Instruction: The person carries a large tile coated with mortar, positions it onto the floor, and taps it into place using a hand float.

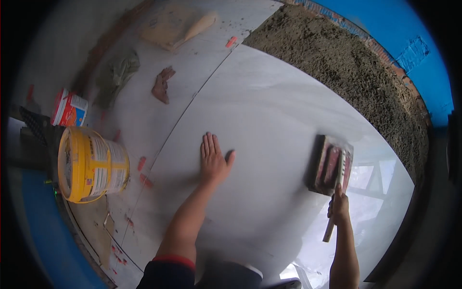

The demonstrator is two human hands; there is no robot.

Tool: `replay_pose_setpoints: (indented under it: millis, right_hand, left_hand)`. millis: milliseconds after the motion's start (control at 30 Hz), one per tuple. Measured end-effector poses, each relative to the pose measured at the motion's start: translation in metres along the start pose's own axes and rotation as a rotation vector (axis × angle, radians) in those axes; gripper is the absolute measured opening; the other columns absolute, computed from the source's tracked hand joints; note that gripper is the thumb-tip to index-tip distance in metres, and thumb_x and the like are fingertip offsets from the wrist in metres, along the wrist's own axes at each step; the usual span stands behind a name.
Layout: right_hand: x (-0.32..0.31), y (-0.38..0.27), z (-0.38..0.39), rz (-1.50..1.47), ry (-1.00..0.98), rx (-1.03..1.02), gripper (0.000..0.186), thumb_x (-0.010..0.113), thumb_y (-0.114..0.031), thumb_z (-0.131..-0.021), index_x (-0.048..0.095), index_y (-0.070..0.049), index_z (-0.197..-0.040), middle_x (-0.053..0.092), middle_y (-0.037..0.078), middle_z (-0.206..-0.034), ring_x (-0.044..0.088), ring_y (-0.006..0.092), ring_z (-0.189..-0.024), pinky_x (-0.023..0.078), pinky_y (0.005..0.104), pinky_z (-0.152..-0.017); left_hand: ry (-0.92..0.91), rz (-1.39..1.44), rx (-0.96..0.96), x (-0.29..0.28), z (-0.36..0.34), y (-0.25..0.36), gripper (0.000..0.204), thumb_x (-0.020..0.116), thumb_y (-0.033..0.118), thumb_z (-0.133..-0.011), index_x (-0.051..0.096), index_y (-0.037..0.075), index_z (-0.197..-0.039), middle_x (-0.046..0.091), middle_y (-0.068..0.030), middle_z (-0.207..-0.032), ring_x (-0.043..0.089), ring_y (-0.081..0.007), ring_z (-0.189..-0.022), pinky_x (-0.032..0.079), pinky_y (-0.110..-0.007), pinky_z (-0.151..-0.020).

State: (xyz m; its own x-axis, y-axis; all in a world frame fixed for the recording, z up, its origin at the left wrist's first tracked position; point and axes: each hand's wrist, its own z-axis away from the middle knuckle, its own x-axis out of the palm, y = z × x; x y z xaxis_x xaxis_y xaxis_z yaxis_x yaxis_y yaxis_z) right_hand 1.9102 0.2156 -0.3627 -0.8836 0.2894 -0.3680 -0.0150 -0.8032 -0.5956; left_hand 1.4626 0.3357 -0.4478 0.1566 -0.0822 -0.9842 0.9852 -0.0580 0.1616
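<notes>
A large, glossy pale-grey tile (250, 111) lies in front of me. My left hand (215, 164) rests flat on it, fingers stretched out and thumb apart. Over on the right, my right hand (339, 204) is closed around the pale handle of a tool with a rectangular block head (323, 166). Dark red parts show on top of that head, which is over the tile's right side. Whether it touches the surface I cannot tell. Beyond the tile's far right edge spreads a bed of rough grey-brown mortar (337, 62).
At left stand a yellow bucket (94, 166) and a smaller red-and-white pail (71, 108). Orange tile-levelling wedges (141, 164) sit along the joint. A brown glove-like piece (163, 85), a greenish bag (118, 77) and a tan paper sack (173, 26) lie farther off. A blue wall (385, 24) borders the mortar.
</notes>
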Motion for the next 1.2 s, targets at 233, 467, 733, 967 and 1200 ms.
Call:
replay_pose_setpoints:
  millis: [233,467,733,967,1200]
  right_hand:
    - [-0.006,-0.222,0.091,0.111,-0.076,-0.397,0.052,0.043,-0.058,-0.104,0.048,-0.012,-0.079,0.039,-0.005,-0.052,0.034,0.0050,-0.037,0.024,0.0241,-0.031]
    - [0.149,-0.164,0.055,-0.210,0.370,-0.589,0.061,0.035,-0.067,-0.101,0.052,-0.010,-0.088,0.033,-0.004,-0.051,0.038,0.0067,-0.042,0.031,0.0234,-0.035]
    - [0.197,-0.295,0.044,0.188,-0.351,-0.293,0.057,0.044,-0.062,-0.101,0.053,-0.008,-0.083,0.044,-0.001,-0.058,0.042,0.0095,-0.042,0.037,0.0285,-0.039]
    - [0.217,-0.260,0.074,-0.302,0.319,-0.795,0.056,0.037,-0.063,-0.103,0.042,-0.016,-0.073,0.037,-0.004,-0.050,0.035,0.0070,-0.036,0.028,0.0254,-0.032]
    - [0.280,-0.291,-0.009,0.189,-0.271,-0.101,0.056,0.045,-0.061,-0.101,0.053,-0.010,-0.080,0.041,-0.002,-0.052,0.039,0.0126,-0.037,0.036,0.0319,-0.035]
  left_hand:
    - [0.217,-0.042,-0.481,-0.012,-0.094,-0.061,0.092,0.034,0.060,-0.100,0.015,-0.011,-0.155,0.010,-0.0269,-0.165,0.007,-0.0360,-0.155,0.006,-0.046,-0.125]
    - [0.263,-0.073,-0.597,-0.012,-0.130,-0.090,0.091,0.039,0.058,-0.099,0.021,-0.014,-0.151,0.020,-0.0303,-0.160,0.015,-0.0400,-0.152,0.010,-0.048,-0.124]
    - [0.255,-0.041,-0.534,-0.028,-0.131,-0.090,0.088,0.045,0.052,-0.098,0.024,-0.017,-0.148,0.025,-0.0329,-0.157,0.020,-0.0443,-0.148,0.012,-0.052,-0.123]
    - [0.258,-0.004,-0.529,-0.027,-0.133,-0.094,0.088,0.051,0.047,-0.095,0.025,-0.018,-0.147,0.026,-0.0347,-0.155,0.022,-0.0456,-0.147,0.013,-0.055,-0.123]
    - [0.238,0.011,-0.530,-0.037,-0.133,-0.091,0.085,0.046,0.049,-0.098,0.025,-0.017,-0.147,0.025,-0.0329,-0.156,0.021,-0.0437,-0.148,0.013,-0.053,-0.123]
